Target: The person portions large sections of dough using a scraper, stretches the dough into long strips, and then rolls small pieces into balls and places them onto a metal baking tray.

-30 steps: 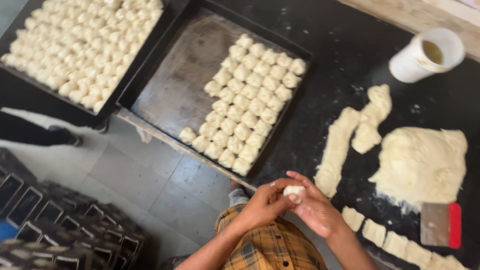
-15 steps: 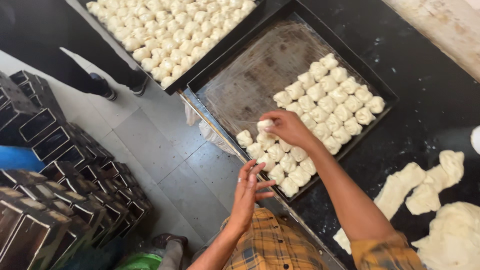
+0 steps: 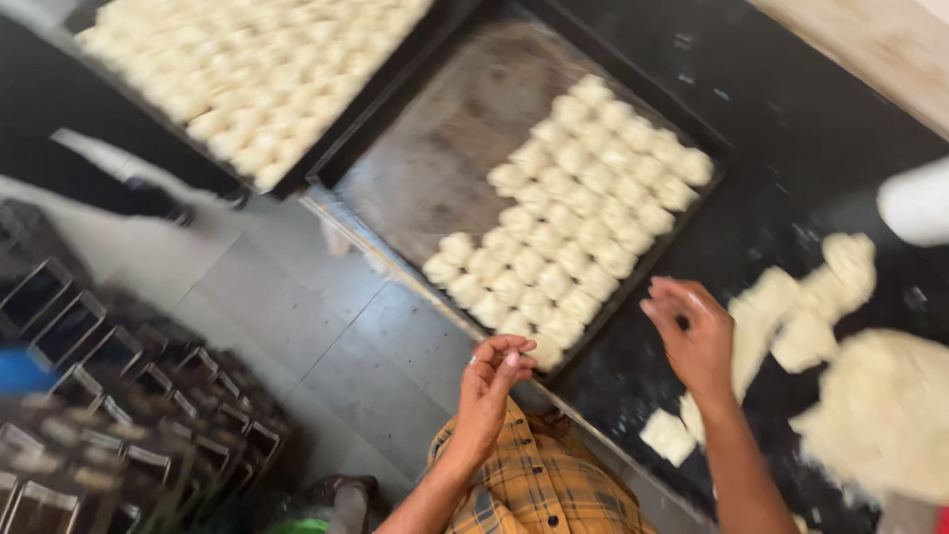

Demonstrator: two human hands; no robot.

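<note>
My right hand (image 3: 694,334) hovers over the dark worktop, fingers curled loosely and holding nothing, just left of a strip of raw dough (image 3: 791,307) and above small cut dough pieces (image 3: 667,435). My left hand (image 3: 491,384) is raised near the front corner of a dark baking tray (image 3: 435,148), fingers apart and empty. Rows of small dough balls (image 3: 573,218) fill the right half of that tray. A big dough mass (image 3: 885,415) lies at the right edge.
A second tray (image 3: 297,173) packed with dough balls (image 3: 247,69) sits at the upper left. Stacked metal loaf tins (image 3: 109,396) stand on the tiled floor at lower left. A white cup (image 3: 914,203) is at the right edge.
My right hand left the tray after setting a dough ball on it and moved right, toward the cut dough on the worktop. The view has shifted right.
</note>
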